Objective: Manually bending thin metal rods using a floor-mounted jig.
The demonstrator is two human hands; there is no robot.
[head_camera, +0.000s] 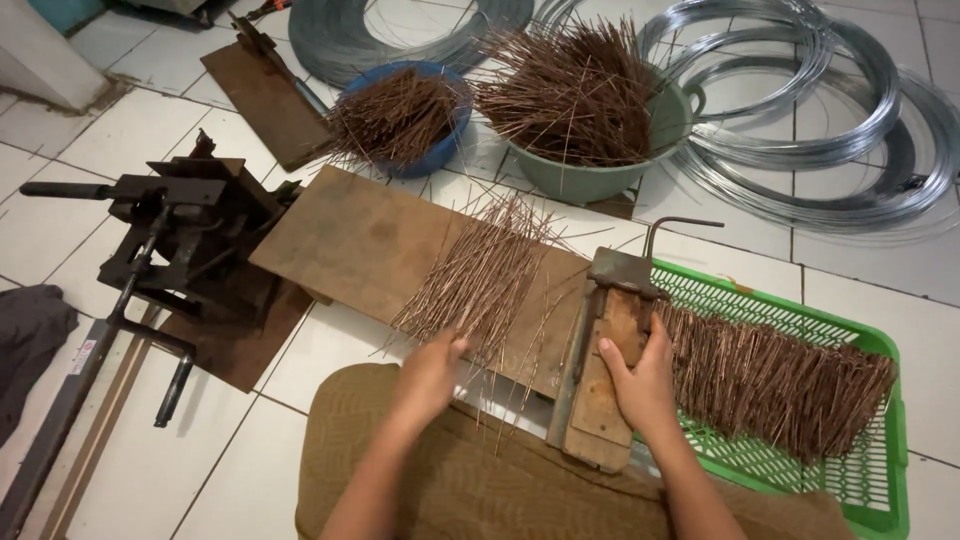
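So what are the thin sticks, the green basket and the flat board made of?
The sticks under the left hand look like cut metal wire with a coppery-brown, perhaps rusty, finish: thin, straight, slightly shiny. The basket looks like moulded plastic: bright green, open lattice. The board looks like worn brown wood or hardboard, matte and scuffed; hard to tell which. The right hand grips a wood-and-metal tool.

Even, soft indoor light falls from above, bright on the white floor tiles [930,330] with faint sheen. Shadows stay short and diffuse (darkest under the metal press [185,235]). Focus is sharp centrally; edges bow slightly, wide-angle.
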